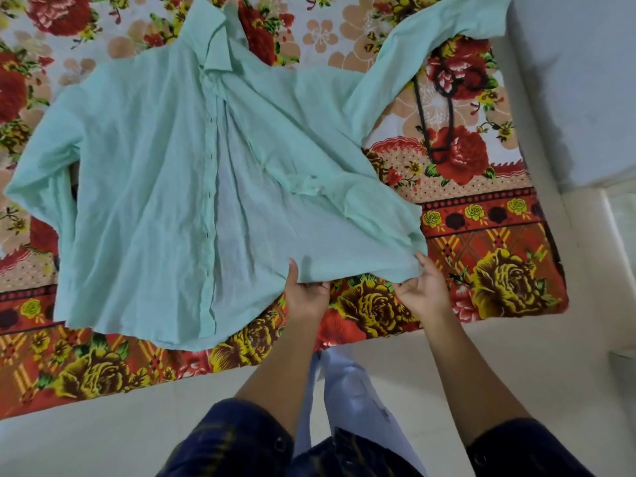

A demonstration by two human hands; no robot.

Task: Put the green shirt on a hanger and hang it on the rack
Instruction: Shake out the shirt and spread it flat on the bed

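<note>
Green shirt (155,173) flat on floral bedsheet (481,270), no legible label, hem pinched by both hands: left (307,297), right (425,287).

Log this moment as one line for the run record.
phase: spreading shirt | green shirt: flat on bedsheet, collar far | left hand, right hand: gripping near hem | hanger: on bed, unused

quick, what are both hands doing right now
left hand: closed on the green shirt at its hem
right hand: closed on the same hem, near its corner
</note>
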